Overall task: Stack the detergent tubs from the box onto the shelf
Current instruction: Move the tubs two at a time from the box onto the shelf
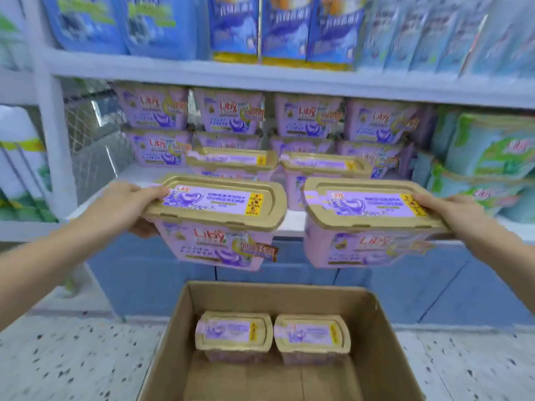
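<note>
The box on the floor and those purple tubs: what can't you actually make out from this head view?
- Cardboard box: its near end is cut off by the bottom edge, so any further tubs are unseen.
- Left-hand tub: the left hand's grip underneath is hidden by the tub.
- Right-hand tub: the small print is blurred; the right hand covers its end.
- Back-row tubs: partly hidden by the tubs in front.

Two bare forearms enter the scene, one from the near left, one from the near right. The left hand [127, 202] and the right hand [445, 209] are uncovered: no gloves, sleeves, rings, watches or wristbands are visible.
</note>
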A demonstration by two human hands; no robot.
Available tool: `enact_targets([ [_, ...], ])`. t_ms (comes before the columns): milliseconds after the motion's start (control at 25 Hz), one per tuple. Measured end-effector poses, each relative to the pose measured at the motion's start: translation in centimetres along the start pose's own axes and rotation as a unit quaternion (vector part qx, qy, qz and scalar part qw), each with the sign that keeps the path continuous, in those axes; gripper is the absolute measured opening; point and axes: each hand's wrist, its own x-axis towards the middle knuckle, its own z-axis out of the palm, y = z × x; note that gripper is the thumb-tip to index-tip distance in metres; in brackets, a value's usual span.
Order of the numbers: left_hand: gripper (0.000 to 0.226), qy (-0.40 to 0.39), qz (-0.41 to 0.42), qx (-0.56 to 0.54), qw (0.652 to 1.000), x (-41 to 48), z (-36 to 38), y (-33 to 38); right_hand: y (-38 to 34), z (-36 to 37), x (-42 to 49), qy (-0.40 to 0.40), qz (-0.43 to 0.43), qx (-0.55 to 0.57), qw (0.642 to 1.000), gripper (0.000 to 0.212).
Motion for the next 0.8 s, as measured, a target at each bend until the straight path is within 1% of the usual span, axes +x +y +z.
enact_targets([
  [80, 0.026, 0.004, 0.016, -0.022, 1.0, 1.6, -1.4, 3.6, -4.1, -1.2, 1.9, 0.011, -0.019, 0.022, 1.0, 0.033],
  [200, 0.03, 0.02, 0.04, -0.03, 0.999, 4.1, -2.7, 8.3, -8.5, -2.0, 5.3, 0.018, -0.039, 0.019, 0.999, 0.033],
  [360, 0.031, 0.031, 0.051, -0.029, 0.998, 7.9, -2.8, 11.7, -12.2, -1.1, 9.1, 0.027, -0.028, 0.014, 0.999, 0.034],
  [600, 0.032, 0.031, 0.032, -0.001, 0.999, 12.7, -0.4, 12.1, -13.3, 1.2, 13.6, 0.021, -0.005, -0.033, 0.999, 0.038],
  [680, 0.035, 0.039, 0.026, -0.003, 0.999, 14.0, 0.2, 11.6, -12.9, 1.4, 14.2, 0.011, -0.009, -0.047, 0.999, 0.038],
  [800, 0.039, 0.024, 0.011, 0.002, 1.0, 14.8, 0.4, 11.4, -12.1, 1.8, 14.7, 0.008, -0.011, -0.058, 0.998, 0.039],
])
